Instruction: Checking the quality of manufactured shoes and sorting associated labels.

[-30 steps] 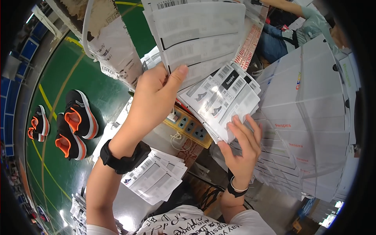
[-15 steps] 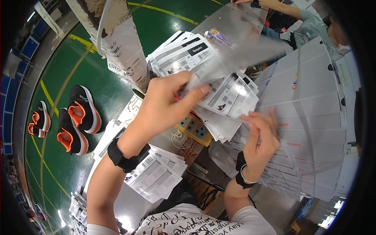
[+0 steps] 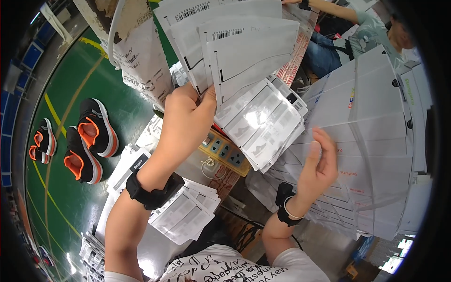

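Several white label sheets (image 3: 256, 54) with barcodes stand fanned and raised, their lower corner pinched between the thumb and fingers of my left hand (image 3: 188, 110). Just to the right, below the raised sheets, lies a loose stack of glossy printed labels (image 3: 263, 129) with small shoe pictures. My right hand (image 3: 322, 157) hovers beside that stack, fingers stretched and thumb apart, holding nothing. More printed sheets (image 3: 185, 214) are spread on the table under my left forearm. The raised sheets hide part of the far tabletop.
A yellow power strip (image 3: 223, 152) runs below the label stack. White boxes (image 3: 371, 127) wrapped in clear film are stacked on the right. Black and orange shoes (image 3: 84, 162) sit on a green surface at left. A paper-covered post (image 3: 145, 70) rises behind; another person's arm (image 3: 336, 9) shows at far right.
My left hand has lifted and turned the sheets up and over. My right hand, formerly at the label stack's edge, has drawn away from it, fingers straightened.
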Demonstrator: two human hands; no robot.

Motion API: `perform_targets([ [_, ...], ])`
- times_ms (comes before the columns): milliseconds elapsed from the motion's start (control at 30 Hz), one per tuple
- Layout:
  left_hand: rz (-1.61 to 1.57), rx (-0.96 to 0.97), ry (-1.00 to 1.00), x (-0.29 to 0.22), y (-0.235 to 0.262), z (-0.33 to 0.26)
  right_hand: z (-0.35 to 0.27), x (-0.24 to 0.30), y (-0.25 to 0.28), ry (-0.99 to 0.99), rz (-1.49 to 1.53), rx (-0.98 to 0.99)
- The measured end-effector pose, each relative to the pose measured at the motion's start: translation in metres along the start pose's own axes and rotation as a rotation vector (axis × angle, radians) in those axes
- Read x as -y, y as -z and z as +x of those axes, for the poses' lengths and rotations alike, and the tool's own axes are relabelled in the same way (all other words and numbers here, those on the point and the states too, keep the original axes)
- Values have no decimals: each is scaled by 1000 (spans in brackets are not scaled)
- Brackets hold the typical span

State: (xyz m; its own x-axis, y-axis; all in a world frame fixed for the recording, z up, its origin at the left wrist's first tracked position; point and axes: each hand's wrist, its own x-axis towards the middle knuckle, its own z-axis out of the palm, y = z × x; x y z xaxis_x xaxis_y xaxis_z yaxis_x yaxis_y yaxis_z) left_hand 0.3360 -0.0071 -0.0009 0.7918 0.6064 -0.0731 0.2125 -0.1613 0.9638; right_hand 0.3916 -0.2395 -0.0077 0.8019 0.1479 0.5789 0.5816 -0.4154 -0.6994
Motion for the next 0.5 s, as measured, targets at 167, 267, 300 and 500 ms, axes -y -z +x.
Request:
perform_targets([
  [167,-50,-10,47,-3,-2,-4,-5,3,0,76,-64,188],
  [267,-44,-23,16,-8,0,-3,-6,23,-14,205,-40,350],
  [300,34,-44,-11,-12,3,-2,-12,20,-21,282,-127,425],
  [500,57,-91,-109,-28,5,3,-26,13,-12,490,-309,448],
])
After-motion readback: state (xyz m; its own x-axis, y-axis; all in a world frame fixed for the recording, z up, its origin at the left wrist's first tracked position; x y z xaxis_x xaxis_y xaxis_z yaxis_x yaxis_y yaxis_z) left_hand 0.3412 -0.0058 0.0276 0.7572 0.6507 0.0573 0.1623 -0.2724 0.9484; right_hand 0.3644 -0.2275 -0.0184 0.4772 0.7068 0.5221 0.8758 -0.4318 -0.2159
